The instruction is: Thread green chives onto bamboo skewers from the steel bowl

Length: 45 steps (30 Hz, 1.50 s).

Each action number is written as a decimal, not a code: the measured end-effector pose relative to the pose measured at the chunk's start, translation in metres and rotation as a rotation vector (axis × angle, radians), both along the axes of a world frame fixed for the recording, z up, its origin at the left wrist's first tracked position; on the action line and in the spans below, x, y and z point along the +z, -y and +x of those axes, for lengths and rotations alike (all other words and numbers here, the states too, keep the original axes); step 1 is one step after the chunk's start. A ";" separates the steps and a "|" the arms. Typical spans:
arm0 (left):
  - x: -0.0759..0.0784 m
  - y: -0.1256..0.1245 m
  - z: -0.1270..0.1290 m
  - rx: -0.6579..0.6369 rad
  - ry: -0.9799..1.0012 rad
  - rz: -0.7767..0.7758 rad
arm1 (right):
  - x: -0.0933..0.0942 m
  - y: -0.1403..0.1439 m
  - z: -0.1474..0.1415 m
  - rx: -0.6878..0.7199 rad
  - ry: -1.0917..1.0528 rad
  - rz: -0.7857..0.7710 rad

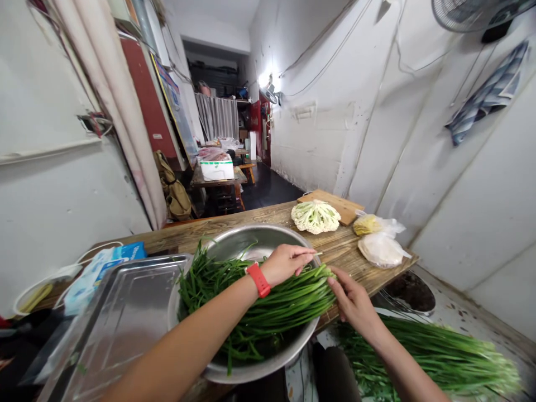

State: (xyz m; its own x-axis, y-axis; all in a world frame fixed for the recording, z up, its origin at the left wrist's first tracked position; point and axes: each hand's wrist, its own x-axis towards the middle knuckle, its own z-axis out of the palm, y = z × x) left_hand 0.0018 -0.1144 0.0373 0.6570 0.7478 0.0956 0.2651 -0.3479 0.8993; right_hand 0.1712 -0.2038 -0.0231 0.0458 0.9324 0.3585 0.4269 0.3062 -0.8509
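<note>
1. L hand (288, 262): over the bowl's greens, fingertips pinched on a thin pale bit (318, 254); red watch (258, 279) on that wrist.
2. R hand (352, 296): thumb + fingers at the pale R ends of the greens (288, 296); can't tell from here if it's gripping or just touching.
3. Greens lie in a big metal bowl (263, 240), stalk ends R, leafy tops L, some over the near rim.
4. L of bowl: metal tray (125, 312), w/ blue-white packet (104, 268) just beyond.
5. Far R on wooden tbl (268, 216): cauliflower (316, 216), cutting board (335, 206) just behind, 2 plastic bags (381, 249) further R.
6. Near R, lower than tbl: 2nd heap of long greens (435, 352).
7. Far end of rm: white box (216, 170) on another tbl.
8. R wall: checked cloth (488, 92) hanging, fan (473, 14) above.
</note>
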 end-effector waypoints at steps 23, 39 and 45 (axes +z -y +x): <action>-0.010 0.007 0.011 0.112 0.292 -0.404 | -0.010 0.000 -0.003 -0.021 -0.040 0.075; -0.010 0.010 0.012 0.097 0.369 -0.443 | -0.008 0.001 -0.004 -0.016 -0.002 0.086; -0.010 0.010 0.012 0.098 0.371 -0.457 | -0.008 0.002 -0.005 -0.021 -0.002 0.102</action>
